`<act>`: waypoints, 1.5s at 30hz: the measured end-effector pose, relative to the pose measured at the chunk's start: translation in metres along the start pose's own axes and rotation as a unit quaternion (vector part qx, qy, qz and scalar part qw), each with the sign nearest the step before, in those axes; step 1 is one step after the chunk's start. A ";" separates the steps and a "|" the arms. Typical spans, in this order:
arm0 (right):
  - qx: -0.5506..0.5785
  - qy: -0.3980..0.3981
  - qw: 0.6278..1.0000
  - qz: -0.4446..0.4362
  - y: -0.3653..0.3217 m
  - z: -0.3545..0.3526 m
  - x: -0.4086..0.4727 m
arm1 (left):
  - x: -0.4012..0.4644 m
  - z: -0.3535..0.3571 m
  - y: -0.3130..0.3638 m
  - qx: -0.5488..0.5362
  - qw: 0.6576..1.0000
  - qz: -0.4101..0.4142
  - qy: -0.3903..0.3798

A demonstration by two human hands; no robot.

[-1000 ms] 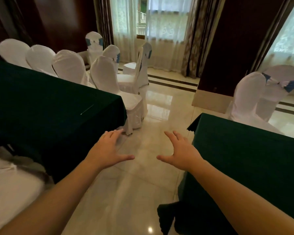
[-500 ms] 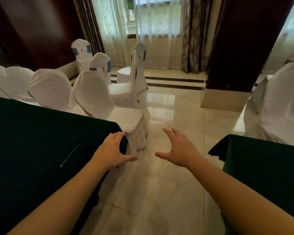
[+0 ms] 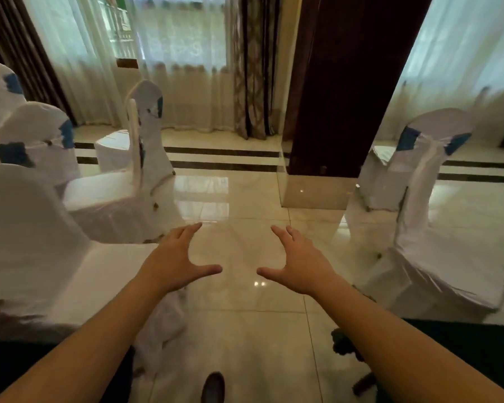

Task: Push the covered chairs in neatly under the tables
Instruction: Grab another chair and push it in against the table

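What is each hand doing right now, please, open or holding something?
Left hand: open, fingers spread, holding nothing.
Right hand: open, fingers spread, holding nothing.

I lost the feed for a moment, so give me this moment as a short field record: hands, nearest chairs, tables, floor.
left hand: open, fingers spread, holding nothing
right hand: open, holding nothing
left chair: white cover, close by the left forearm
right chair: white cover, blue sash on its back
left table: dark green cloth, at the bottom left edge
right table: dark green cloth, corner only
floor: glossy pale tile between the tables
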State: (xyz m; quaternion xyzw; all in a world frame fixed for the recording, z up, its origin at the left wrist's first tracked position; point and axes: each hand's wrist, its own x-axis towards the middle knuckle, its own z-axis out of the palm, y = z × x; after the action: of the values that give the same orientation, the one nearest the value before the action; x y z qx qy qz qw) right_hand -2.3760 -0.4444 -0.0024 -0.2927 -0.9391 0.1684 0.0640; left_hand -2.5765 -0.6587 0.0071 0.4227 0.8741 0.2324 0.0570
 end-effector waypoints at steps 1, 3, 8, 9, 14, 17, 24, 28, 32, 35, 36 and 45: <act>-0.002 0.004 1.000 0.013 0.008 -0.002 0.032 | 0.042 0.005 -0.007 0.001 1.000 0.010 -0.005; -0.002 0.011 0.999 0.043 0.023 -0.010 0.090 | 0.125 0.012 -0.015 0.000 0.999 0.032 -0.021; 0.007 0.031 0.992 0.122 0.070 -0.053 0.208 | 0.310 0.018 0.006 -0.013 0.993 0.108 -0.051; -0.001 0.036 0.990 0.134 0.080 -0.061 0.225 | 0.338 0.020 0.014 -0.016 0.991 0.121 -0.052; 0.003 0.066 0.977 0.203 0.151 -0.086 0.314 | 0.488 0.050 0.063 -0.016 0.979 0.188 -0.073; 0.010 0.087 0.968 0.236 0.210 -0.090 0.375 | 0.576 0.087 0.094 0.000 0.973 0.211 -0.088; 0.021 0.122 0.946 0.299 0.355 -0.109 0.512 | 0.768 0.173 0.194 0.022 0.957 0.253 -0.138; 0.021 0.146 0.917 0.371 0.434 -0.154 0.568 | 0.869 0.213 0.285 0.016 0.942 0.287 -0.174; 0.016 0.173 0.899 0.402 0.493 -0.196 0.585 | 0.929 0.245 0.361 -0.013 0.908 0.365 -0.206; 0.006 0.195 0.874 0.445 0.540 -0.226 0.589 | 0.972 0.278 0.427 -0.034 0.880 0.413 -0.233; 0.002 0.202 0.861 0.466 0.556 -0.232 0.589 | 0.987 0.293 0.449 -0.041 0.868 0.432 -0.240; -0.007 0.267 0.704 0.658 0.672 -0.259 0.594 | 1.084 0.441 0.650 -0.066 0.725 0.598 -0.336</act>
State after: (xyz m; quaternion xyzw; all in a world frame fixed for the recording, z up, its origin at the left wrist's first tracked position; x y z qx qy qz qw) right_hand -2.4512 0.4860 0.0148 -0.8696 -0.4525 0.0759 0.1826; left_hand -2.6720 0.6762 0.0171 0.9034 0.3459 0.1186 0.2240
